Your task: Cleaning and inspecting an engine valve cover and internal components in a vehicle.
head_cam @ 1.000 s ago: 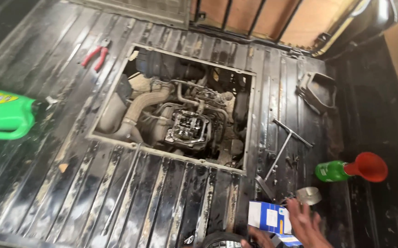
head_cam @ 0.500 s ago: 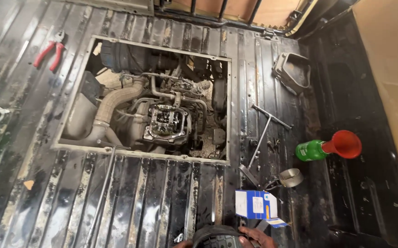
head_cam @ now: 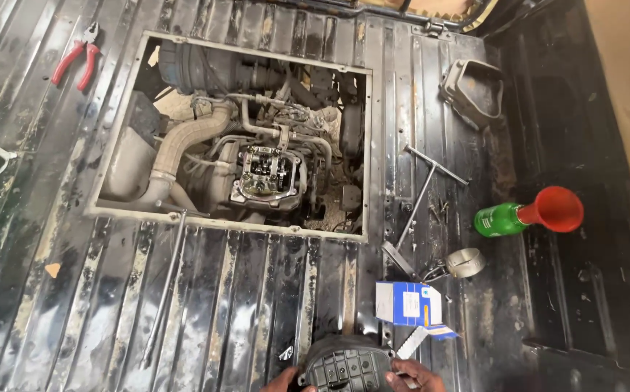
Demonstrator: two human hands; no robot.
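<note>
Two hands grasp a black ribbed cover (head_cam: 345, 366) at the bottom edge: left hand (head_cam: 283, 380) on its left side, right hand (head_cam: 411, 376) on its right, fingers closed around it, below the open engine bay (head_cam: 246, 138), beside a blue-and-white box (head_cam: 408, 305).

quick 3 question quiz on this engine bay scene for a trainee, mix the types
1. True or false: both hands grip the ribbed black cover.
2. What sits in the neck of the green bottle? A) red funnel B) rag C) cap
3. Which tool lies at the top left of the ribbed metal floor?

Key
1. True: left hand and right hand are on its edges.
2. A, the red funnel.
3. The red-handled pliers.
</note>
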